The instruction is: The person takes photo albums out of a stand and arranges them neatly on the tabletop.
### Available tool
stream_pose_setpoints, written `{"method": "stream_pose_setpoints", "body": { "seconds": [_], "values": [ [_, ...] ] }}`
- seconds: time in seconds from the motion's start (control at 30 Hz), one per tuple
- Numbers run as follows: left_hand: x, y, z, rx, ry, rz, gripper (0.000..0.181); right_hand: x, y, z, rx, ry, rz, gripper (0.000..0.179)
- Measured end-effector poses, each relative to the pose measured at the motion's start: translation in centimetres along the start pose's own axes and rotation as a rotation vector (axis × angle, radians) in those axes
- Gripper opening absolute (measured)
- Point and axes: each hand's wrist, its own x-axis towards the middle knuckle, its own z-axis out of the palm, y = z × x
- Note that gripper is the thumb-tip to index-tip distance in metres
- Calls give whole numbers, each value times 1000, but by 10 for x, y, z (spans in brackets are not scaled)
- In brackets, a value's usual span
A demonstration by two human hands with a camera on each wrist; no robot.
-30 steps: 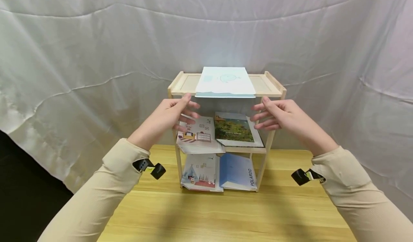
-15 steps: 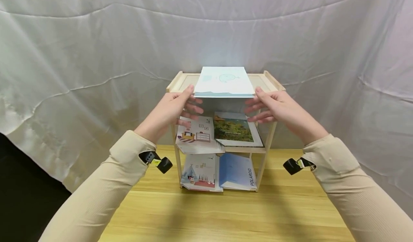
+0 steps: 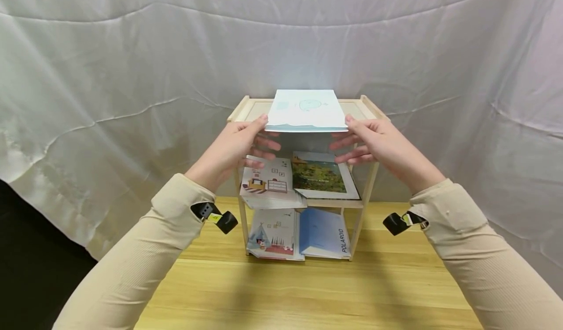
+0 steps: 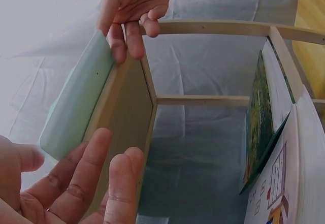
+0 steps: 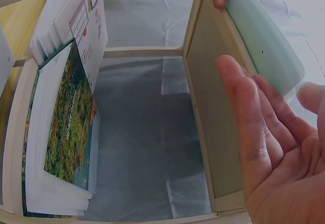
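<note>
A thick book [image 3: 306, 107] with a white cover, a faint green drawing and a pale green spine [image 4: 81, 97] lies flat on top of the wooden shelf rack [image 3: 352, 106]. Its spine juts slightly past the front edge. At the near left corner my left hand [image 3: 235, 146] pinches it, thumb on the cover and forefinger below. The near right corner is pinched the same way by my right hand [image 3: 374, 139]. The other fingers of both hands spread loosely beneath, in front of the rack's upper opening.
The middle shelf holds a book with a furniture drawing [image 3: 270, 183] and a photo album with a garden picture [image 3: 318, 176]. Below are a book with a tent drawing [image 3: 272, 234] and a blue Polaroid album [image 3: 323, 232]. A grey curtain [image 3: 132, 76] hangs behind the wooden table [image 3: 281, 291].
Both hands have moved inward and slightly up, from in front of the rack to the book's near corners. The book and the rack stay in place.
</note>
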Motion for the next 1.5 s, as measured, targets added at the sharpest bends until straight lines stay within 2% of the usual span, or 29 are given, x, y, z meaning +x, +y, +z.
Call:
{"method": "stream_pose_setpoints", "body": {
  "seconds": [0.33,0.63,0.93,1.1,1.3,1.5],
  "values": [
    [1,-1,0,8,10,12,51,-1,0,2,47,5,-1,62],
    [-1,0,1,-23,27,21,49,-5,1,6,103,20,-2,58],
    [-13,2,2,-25,31,37,44,-18,-4,9,126,43,-18,57],
    [-15,4,2,-7,-3,29,45,-23,-7,5,120,16,1,60],
    [-10,8,-1,11,-61,-32,46,-17,-6,-4,121,-49,64,67],
    [-3,9,-3,-7,-114,-77,48,-12,-7,-5,148,-46,93,77]
  ]
}}
